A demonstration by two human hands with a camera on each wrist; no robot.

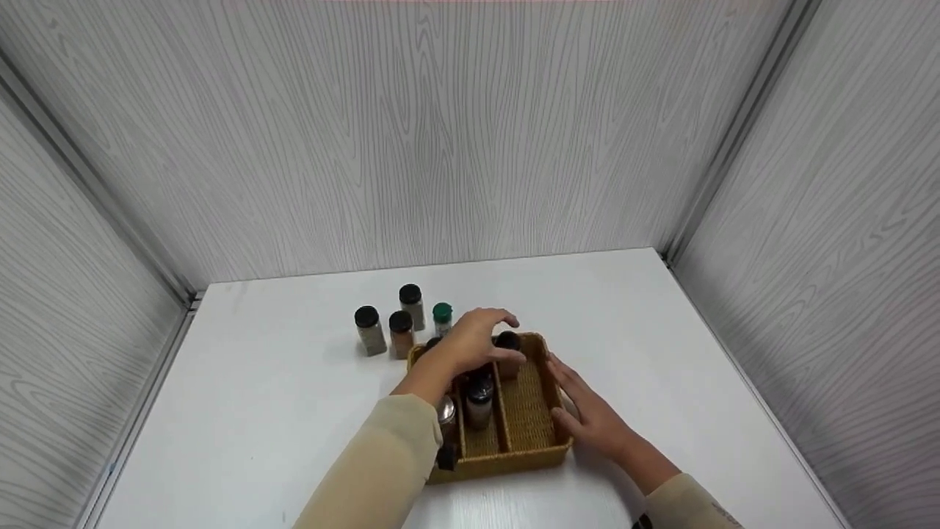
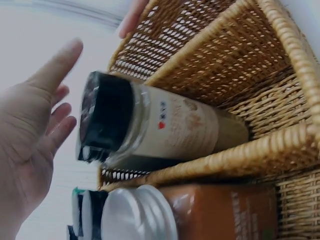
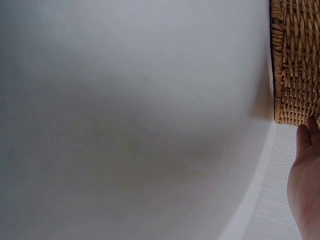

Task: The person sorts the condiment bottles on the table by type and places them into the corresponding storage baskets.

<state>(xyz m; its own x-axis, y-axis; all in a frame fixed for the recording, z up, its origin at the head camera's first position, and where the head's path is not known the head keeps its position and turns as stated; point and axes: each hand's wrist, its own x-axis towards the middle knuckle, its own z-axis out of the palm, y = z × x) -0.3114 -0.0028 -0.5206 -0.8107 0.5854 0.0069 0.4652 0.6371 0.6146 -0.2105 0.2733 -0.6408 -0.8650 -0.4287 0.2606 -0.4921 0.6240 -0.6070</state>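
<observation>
A wicker basket (image 1: 514, 464) with compartments stands on the white table, holding several spice jars. Over its far part reaches my left hand (image 1: 474, 342), thumb and fingers spread apart. Nearest to that hand is a black-capped jar (image 1: 508, 360) at the far end of the right compartment. In the left wrist view the left hand (image 2: 25, 145) has nothing between its fingers, beside a black-capped jar (image 2: 175, 125) in the middle. My right hand (image 1: 598, 422) rests against the basket's right side; in the right wrist view its straight fingers (image 3: 303, 140) touch the woven wall (image 3: 297, 65).
Behind the basket's left side stand a green-capped jar (image 1: 442, 317) and black-capped jars, among them a greyish one (image 1: 371, 338), an orange-brown one (image 1: 402, 339) and a farther one (image 1: 413, 312). Wood-grain panels (image 1: 411, 147) enclose the table (image 1: 279, 411) at the back and sides.
</observation>
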